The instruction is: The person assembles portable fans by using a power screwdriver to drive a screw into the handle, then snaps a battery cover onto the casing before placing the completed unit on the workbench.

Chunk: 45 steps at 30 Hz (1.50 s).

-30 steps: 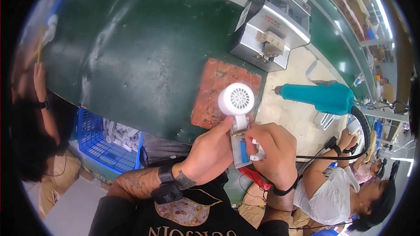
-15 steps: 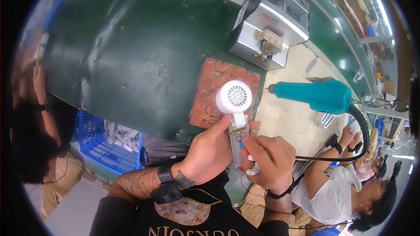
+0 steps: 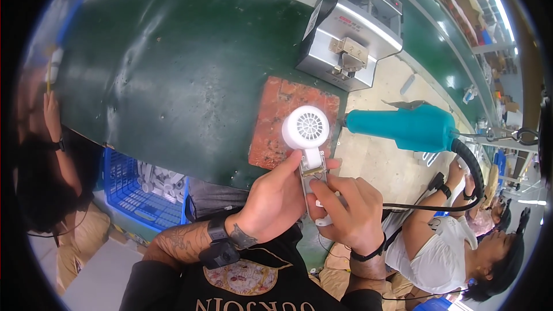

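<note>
A white handheld fan [image 3: 306, 128] with a round slotted head points away from me, its open handle showing parts inside. My left hand [image 3: 275, 196] is closed around the handle from the left, thumb near the neck. My right hand [image 3: 351, 210] is closed at the handle's right side, and its fingertips press into the opened part. A small white curved piece [image 3: 324, 220] shows under the right fingers; I cannot tell whether it is joined to the handle. Beneath the fan's head lies a reddish stone slab [image 3: 271, 121].
A teal electric screwdriver [image 3: 397, 126] hangs right of the fan, with a black cable [image 3: 429, 208]. Behind stands a silver-grey machine [image 3: 351, 34] on the green table [image 3: 190, 63]. A blue crate [image 3: 129, 184] of white parts sits at left. Co-workers [image 3: 432, 247] are on both sides.
The right fingertips have moved slightly up the handle and now cover a small blue piece seen there before. The screwdriver has swung a little left, closer to the fan.
</note>
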Motion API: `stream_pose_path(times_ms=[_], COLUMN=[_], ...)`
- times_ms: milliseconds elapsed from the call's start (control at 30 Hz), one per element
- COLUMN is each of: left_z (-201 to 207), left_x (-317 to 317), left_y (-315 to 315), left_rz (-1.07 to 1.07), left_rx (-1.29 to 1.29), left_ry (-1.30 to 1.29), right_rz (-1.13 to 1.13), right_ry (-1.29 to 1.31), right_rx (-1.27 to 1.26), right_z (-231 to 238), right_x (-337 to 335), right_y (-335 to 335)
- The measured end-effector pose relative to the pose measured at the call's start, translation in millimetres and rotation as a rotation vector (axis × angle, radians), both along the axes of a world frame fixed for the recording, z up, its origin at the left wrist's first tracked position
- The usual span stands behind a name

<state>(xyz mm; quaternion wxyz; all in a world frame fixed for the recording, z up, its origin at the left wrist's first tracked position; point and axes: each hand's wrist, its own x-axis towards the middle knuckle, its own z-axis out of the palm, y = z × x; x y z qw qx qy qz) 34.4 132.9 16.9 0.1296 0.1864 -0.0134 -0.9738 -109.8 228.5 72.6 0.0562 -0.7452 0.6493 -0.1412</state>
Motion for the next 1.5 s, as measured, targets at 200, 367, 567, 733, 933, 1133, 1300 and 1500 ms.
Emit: stream_pose_path(times_ms=[200,367,567,733,933,1133,1300,1500], left_z=[1.1,-3.9,2.1,3.8,1.4,0.7,-6.2,0.9], left_x=[-5.7,-7.2,-11.0,-10.2,-7.3,-4.9,-3.1,4.6], left_y=[3.5,11.3,13.3,13.6,15.7,14.8,16.1,2.0], left_rz=[0.026,0.084,0.099,0.093,0.088,0.087,0.105,0.072], left_rx=[-0.032,-0.049,-0.078,-0.081,-0.085,-0.073,-0.061,-0.357], left_ry=[-0.063,-0.054,-0.091,-0.088,-0.093,-0.06,-0.103,-0.136], right_rz=[-0.14,-0.537,-0.712,-0.575,-0.59,-0.544,-0.511,-0.42], right_ry=[-0.183,-0.644,-0.691,-0.288,-0.251,-0.235,-0.207,-0.241], right_rx=[-0.001,0.048,-0.05,-0.128,-0.147,-0.091,-0.11,-0.101], right_z=[-3.7,28.7,7.6,-4.4,-12.6,-14.3,-17.9,-6.5], right_x=[6.9,16.7,33.5,35.8,37.1,37.7,34.6,35.7], right_y=[3.6,7.4,13.5,-2.1,-12.8,-14.1,-13.4,-7.3])
